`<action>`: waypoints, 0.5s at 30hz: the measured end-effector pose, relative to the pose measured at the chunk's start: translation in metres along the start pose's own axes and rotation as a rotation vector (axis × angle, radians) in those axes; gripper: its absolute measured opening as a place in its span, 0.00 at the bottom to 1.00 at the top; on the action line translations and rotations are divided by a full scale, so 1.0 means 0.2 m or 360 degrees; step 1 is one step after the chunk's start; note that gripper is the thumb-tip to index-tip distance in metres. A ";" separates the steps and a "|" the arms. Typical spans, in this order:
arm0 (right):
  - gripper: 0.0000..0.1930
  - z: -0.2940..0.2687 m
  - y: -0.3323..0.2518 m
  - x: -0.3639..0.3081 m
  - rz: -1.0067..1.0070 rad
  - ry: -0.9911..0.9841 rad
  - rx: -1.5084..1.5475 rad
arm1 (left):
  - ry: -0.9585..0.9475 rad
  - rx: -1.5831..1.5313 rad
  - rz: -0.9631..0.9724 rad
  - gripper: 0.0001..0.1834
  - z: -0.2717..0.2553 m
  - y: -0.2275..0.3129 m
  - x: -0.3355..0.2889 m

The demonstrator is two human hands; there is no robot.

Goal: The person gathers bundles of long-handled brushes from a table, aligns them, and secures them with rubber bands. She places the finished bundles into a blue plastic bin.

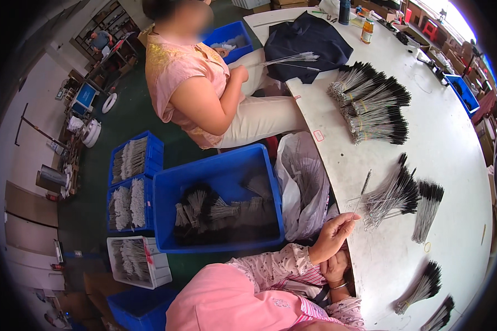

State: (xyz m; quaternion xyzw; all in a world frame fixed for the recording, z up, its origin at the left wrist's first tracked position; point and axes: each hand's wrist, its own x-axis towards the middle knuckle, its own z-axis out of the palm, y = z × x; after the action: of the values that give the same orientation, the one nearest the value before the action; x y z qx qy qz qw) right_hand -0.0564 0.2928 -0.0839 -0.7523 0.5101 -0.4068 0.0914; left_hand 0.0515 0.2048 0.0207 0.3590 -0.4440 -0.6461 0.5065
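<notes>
My left hand is raised over the edge of the white table and pinches the wire stem of a thin black-tipped brush, which points up and away. My right hand, with a bracelet at the wrist, lies just below it at the table edge with curled fingers, partly hidden by the left hand. I cannot tell what it holds. A loose pile of the same brushes lies on the table just beyond the held brush, with a tied bundle beside it.
A big blue bin of brush bundles and a clear plastic bag stand left of the table. More bundles lie farther along it. A seated co-worker holds brushes near a dark cloth. Small crates sit on the floor.
</notes>
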 end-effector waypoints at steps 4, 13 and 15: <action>0.05 0.01 0.00 0.00 -0.0025 0.0036 -0.0014 | 0.0040 0.0009 0.0104 0.12 0.01 -0.01 0.00; 0.05 -0.01 0.00 0.02 -0.0042 0.0061 0.0030 | 0.0006 0.0022 0.0036 0.12 0.00 -0.04 0.00; 0.06 0.00 0.00 0.02 -0.0041 0.0062 0.0033 | 0.0008 -0.0032 0.0043 0.12 0.00 -0.05 0.00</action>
State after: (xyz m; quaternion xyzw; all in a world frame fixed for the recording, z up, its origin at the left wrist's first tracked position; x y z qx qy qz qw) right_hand -0.0556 0.2900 -0.0821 -0.7498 0.4976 -0.4279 0.0840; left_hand 0.0487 0.2055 0.0104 0.3495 -0.4411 -0.6426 0.5199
